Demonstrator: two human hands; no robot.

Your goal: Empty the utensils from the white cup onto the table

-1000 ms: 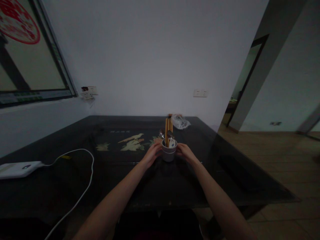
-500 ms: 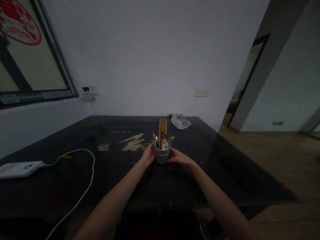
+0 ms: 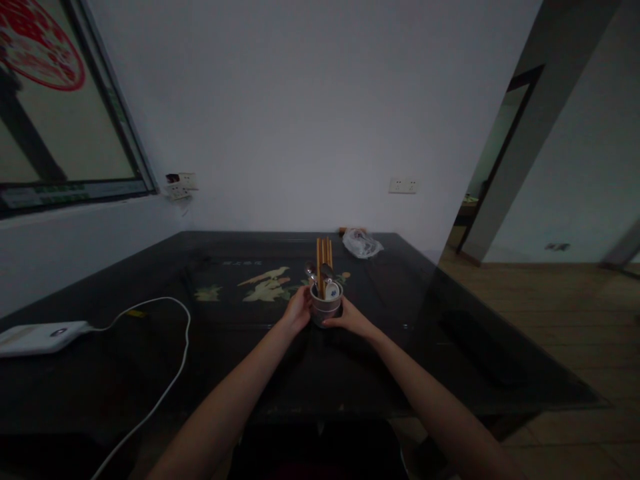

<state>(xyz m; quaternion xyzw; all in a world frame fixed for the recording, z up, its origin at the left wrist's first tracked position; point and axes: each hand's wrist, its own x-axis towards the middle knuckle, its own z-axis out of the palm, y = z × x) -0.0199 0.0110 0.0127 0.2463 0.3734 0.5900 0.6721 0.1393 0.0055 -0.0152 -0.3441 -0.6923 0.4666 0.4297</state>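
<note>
A small grey cup point(image 3: 327, 309) stands on the dark table point(image 3: 235, 360), a little past the middle. Wooden chopsticks point(image 3: 323, 257) and a few spoons, one white with a blue pattern point(image 3: 333, 289), stick up out of it. My left hand point(image 3: 299, 311) is wrapped round the cup's left side. My right hand point(image 3: 347, 319) cups its right side and base. Both hands are closed on the cup.
A white device point(image 3: 37, 337) with a white cable point(image 3: 165, 373) lies at the table's left. A clear plastic bag point(image 3: 361, 243) lies at the far edge by the wall. A bird and flower picture point(image 3: 265, 283) decorates the tabletop. The table's right edge borders wooden floor point(image 3: 550, 320).
Both hands have slid the cup to the left across the table, and the right hand has closed in nearer its base.
</note>
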